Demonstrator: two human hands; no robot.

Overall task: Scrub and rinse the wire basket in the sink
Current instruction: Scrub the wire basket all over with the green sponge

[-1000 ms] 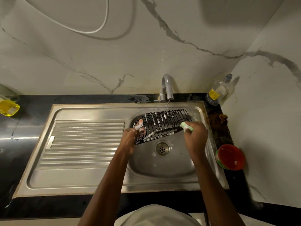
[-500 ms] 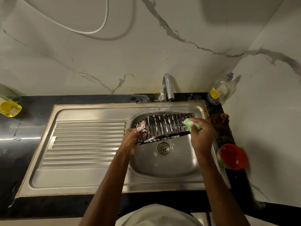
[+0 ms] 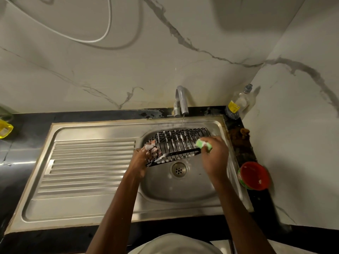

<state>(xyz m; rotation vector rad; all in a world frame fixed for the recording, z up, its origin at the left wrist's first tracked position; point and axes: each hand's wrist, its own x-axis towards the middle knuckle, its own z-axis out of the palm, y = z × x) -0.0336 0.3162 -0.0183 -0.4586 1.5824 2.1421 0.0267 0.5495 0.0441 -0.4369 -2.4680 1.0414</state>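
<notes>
A black wire basket [image 3: 180, 142], streaked with white foam, is held tilted over the steel sink bowl [image 3: 185, 191]. My left hand [image 3: 146, 155] grips its left end, fingers foamy. My right hand [image 3: 214, 154] holds a green sponge [image 3: 202, 144] against the basket's right front edge. A thin stream of water falls from the tap [image 3: 181, 101] onto the basket's far side. The drain [image 3: 179, 169] lies just below the basket.
A ribbed steel draining board [image 3: 88, 167] lies left of the bowl. A clear soap bottle [image 3: 238, 104] stands in the back right corner, and a red bowl [image 3: 254, 176] sits on the black counter at right. At far left stands a yellow bottle [image 3: 4, 128].
The basket has been turned and lifted slightly, its right end rising. My right hand with the sponge slid out along the right end, then back down to the front edge.
</notes>
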